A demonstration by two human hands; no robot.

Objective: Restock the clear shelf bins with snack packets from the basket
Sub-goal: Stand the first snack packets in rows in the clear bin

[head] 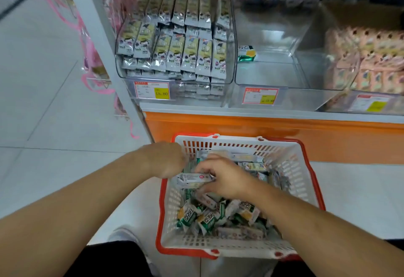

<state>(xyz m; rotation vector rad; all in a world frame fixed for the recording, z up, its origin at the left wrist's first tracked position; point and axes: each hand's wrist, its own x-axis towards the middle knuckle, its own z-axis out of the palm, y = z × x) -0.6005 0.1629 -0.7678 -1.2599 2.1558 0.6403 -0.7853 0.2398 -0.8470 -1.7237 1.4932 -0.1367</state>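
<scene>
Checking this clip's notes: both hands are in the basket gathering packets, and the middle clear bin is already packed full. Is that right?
Not quite. The head view shows the middle clear bin nearly empty, holding one green packet. The rest stands: left hand and right hand are in the basket gathering packets.
</scene>
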